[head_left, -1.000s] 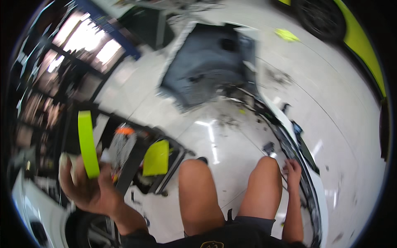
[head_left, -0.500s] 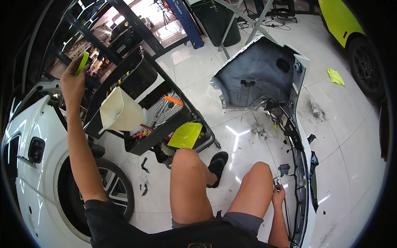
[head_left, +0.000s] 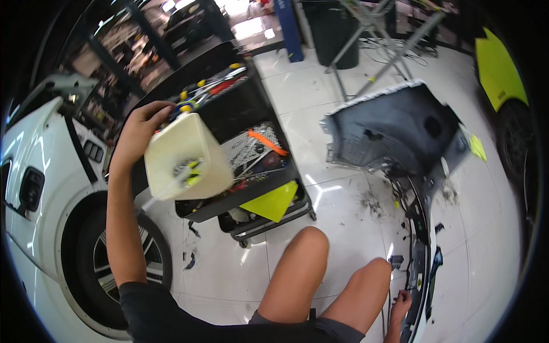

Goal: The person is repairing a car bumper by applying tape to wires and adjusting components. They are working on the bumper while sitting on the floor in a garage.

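My left hand (head_left: 137, 134) reaches over the black tool cart (head_left: 206, 214), its thumb and fingers closing beside several screwdrivers (head_left: 186, 107) with yellow and dark handles. Whatever is between those fingertips is hidden against the dark tray. Right below them a cream plastic bin (head_left: 214, 163) hangs on the cart, with blurred yellow-green and metallic pieces (head_left: 193, 171) inside. At the lower right, my right hand (head_left: 401, 304) has its fingers curled close to a long car bumper (head_left: 422, 286) on the floor; anything in them is too small to name.
On my left stands a white car (head_left: 43, 228) with its wheel (head_left: 134, 257). A grey-backed body panel (head_left: 394, 123) lies ahead, below a folding metal stand (head_left: 349, 54). Loose dark fragments (head_left: 190, 261) lie by the wheel. A lime car (head_left: 503, 71) is at far right.
My left hand has come down and right, from raised with a lime-green strip to beside the screwdrivers; the strip no longer shows in it. The small metal piece at my right hand is no longer visible.
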Available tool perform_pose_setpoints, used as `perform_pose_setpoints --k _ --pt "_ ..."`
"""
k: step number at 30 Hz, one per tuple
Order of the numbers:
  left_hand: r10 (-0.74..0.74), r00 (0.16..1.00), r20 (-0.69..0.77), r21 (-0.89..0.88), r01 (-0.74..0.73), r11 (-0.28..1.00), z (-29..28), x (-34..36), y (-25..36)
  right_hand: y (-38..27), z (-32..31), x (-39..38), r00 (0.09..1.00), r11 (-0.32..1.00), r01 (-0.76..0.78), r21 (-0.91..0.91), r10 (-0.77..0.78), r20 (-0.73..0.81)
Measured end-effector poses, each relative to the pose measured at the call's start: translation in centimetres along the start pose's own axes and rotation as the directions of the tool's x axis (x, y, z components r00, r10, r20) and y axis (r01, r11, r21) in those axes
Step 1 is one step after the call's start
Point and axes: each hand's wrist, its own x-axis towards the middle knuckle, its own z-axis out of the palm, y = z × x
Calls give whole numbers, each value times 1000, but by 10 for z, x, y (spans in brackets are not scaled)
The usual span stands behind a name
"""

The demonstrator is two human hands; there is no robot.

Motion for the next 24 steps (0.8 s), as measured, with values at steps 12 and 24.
perform_pose_setpoints --k 12,24 --pt "-185 982 37 -25 186 982 -59 40 -24 -375 -9 -112 912 931 218 -291 -88 402" --pt "-143 896 -420 -125 99 987 -127 49 119 -646 -254 -301 371 381 405 -831 763 530"
